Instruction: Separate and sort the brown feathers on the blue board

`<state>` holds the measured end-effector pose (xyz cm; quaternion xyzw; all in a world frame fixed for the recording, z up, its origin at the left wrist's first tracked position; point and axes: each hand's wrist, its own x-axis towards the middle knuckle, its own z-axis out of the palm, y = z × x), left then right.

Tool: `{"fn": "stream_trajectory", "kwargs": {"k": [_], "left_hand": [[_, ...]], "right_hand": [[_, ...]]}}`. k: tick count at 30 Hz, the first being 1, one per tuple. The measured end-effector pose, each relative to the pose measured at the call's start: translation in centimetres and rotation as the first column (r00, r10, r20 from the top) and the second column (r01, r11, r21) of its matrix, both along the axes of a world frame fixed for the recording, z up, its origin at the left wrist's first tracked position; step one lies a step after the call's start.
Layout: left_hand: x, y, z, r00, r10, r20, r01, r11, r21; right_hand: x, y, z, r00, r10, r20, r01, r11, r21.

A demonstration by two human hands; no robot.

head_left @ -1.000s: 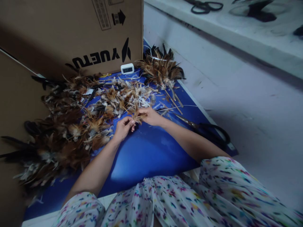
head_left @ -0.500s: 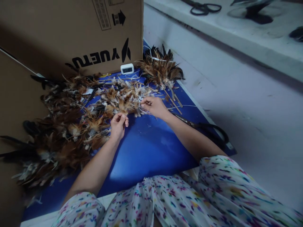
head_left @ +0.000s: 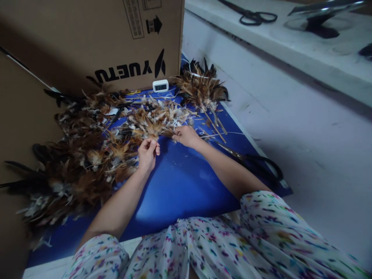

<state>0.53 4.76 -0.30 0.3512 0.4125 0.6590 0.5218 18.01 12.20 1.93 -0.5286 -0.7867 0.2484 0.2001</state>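
My left hand [head_left: 148,154] is closed in a pinch on the base of a small bunch of brown feathers [head_left: 152,131], which fans out away from me. Just to its right, my right hand [head_left: 186,136] has its fingertips closed on a brown feather [head_left: 169,133] at the near edge of the loose feather pile [head_left: 162,112]. Behind both hands, this pile mixes brown and whitish feathers. White string [head_left: 175,123] lies in it beside my right fingers. The fingertips partly hide what each hand pinches.
Darker feather bunches [head_left: 84,166] cover the left of the blue table [head_left: 180,190]. A large cardboard box [head_left: 122,42] stands behind. Near it are a small white digital clock [head_left: 160,85] and a feather bundle [head_left: 203,87]. Scissors [head_left: 255,161] lie by the right edge; others [head_left: 257,17] rest on the ledge.
My hands were together over a tuft of feathers, then parted. My right hand went to the pile and came slightly nearer. My left hand shifted left and kept its pinch. The view turned slightly.
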Motion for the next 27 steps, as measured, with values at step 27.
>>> {"fn": "stream_trajectory", "kwargs": {"k": [27], "left_hand": [[0.0,-0.1,-0.1,0.999,-0.029,-0.046,0.03,0.999,0.015]], "right_hand": [[1.4,0.0,1.8,0.788,-0.129,-0.602,-0.116,0.929,-0.351]]}}
